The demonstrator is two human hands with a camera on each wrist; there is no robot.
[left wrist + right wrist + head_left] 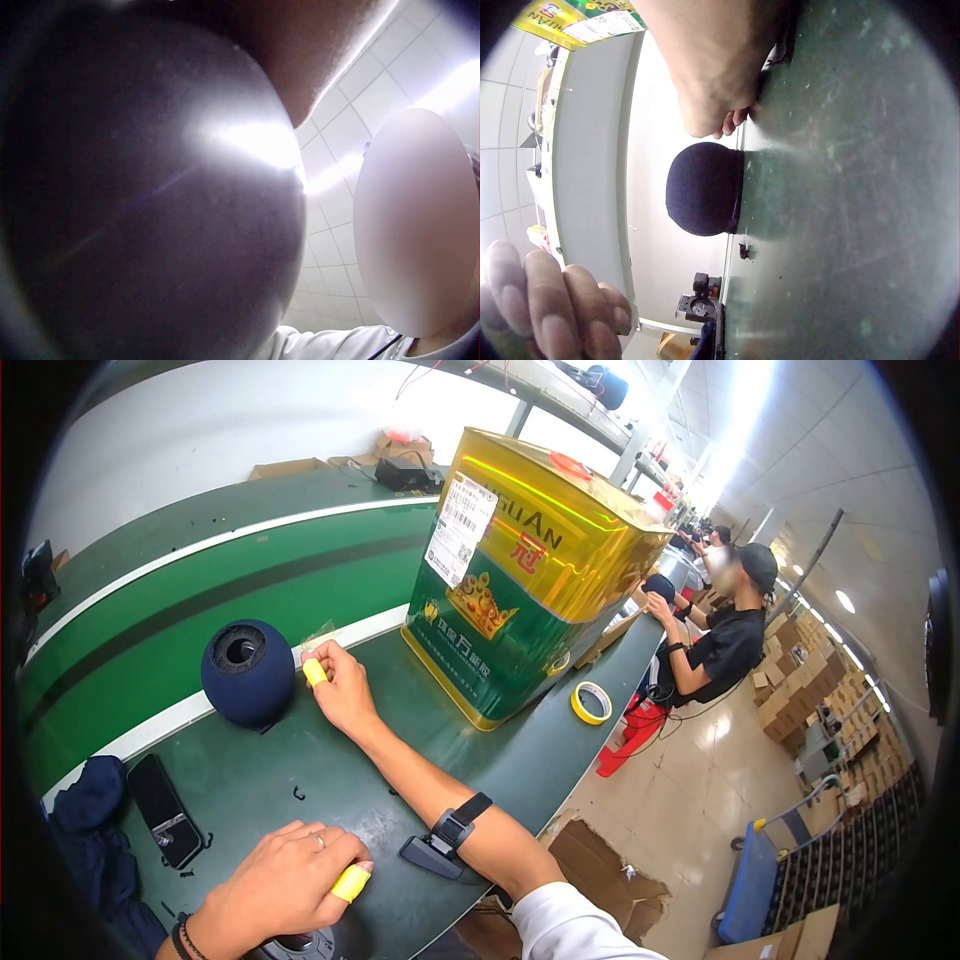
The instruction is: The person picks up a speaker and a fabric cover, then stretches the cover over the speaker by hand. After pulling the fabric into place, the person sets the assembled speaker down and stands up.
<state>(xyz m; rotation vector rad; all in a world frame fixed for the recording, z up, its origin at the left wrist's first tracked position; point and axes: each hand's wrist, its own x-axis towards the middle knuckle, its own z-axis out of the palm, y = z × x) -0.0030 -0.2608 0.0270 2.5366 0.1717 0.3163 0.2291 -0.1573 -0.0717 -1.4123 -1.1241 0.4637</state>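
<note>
A dark blue, fabric-covered ball (248, 685) with a round opening on top stands at the table's inner edge. Just right of it is my right hand (345, 690), its fingers loosely bent near the white edge strip (375, 622) and yellow tape round its thumb. In the right wrist view the fingertips (731, 124) are close above the ball (705, 189). My left hand (285, 885), also with a yellow-taped thumb, is over a grey round part (300, 945) at the near edge. A glossy dark rounded surface (150, 195) fills much of the left wrist view; I cannot tell whether this hand grips it.
A tall yellow-green tin (530, 570) stands on the right, with a yellow tape roll (591, 702) near the edge. A black phone (165, 810) and dark blue cloth (90, 810) lie left. Behind runs a green belt (200, 595). Another person (715, 645) works farther along.
</note>
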